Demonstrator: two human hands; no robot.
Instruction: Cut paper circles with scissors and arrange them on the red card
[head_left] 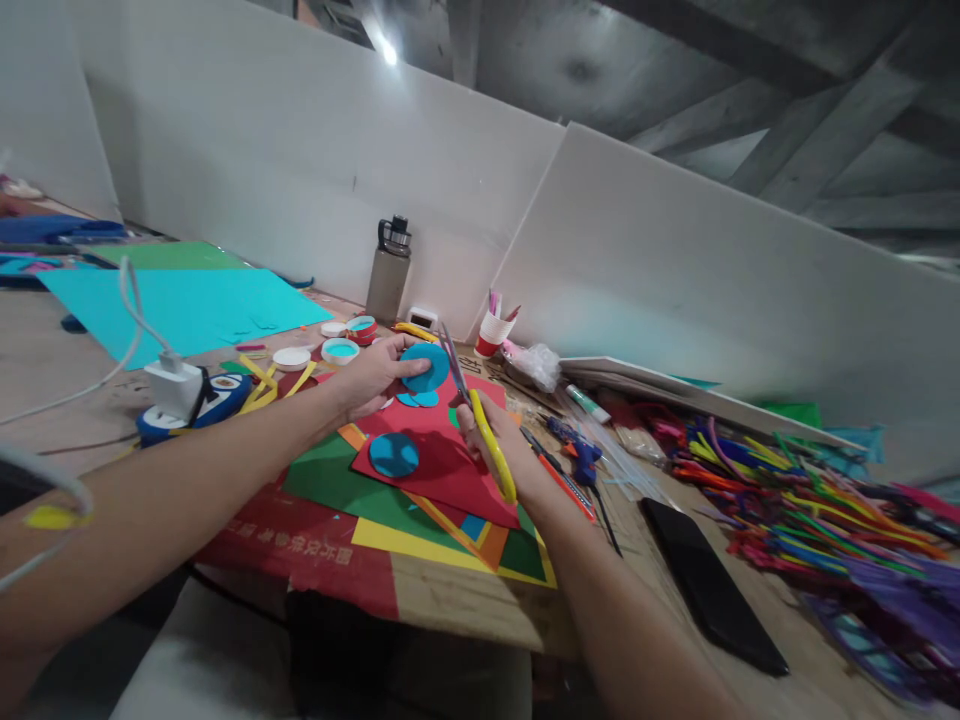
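The left hand (375, 378) pinches a round blue paper disc (429, 366), raised above the red paper sheet (450, 475), probably so that its edge meets the blades. Just beside it, the right hand (514, 440) grips yellow-handled scissors (491, 445).

Craft workshop: coloured paper sheets (450, 470), pipe cleaners (810, 500), glue gun (577, 452).

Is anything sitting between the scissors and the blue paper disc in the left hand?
Nothing visible. The right hand grips the scissors, blades raised close beside the right edge of the blue paper disc pinched in the left hand, above the red sheet.
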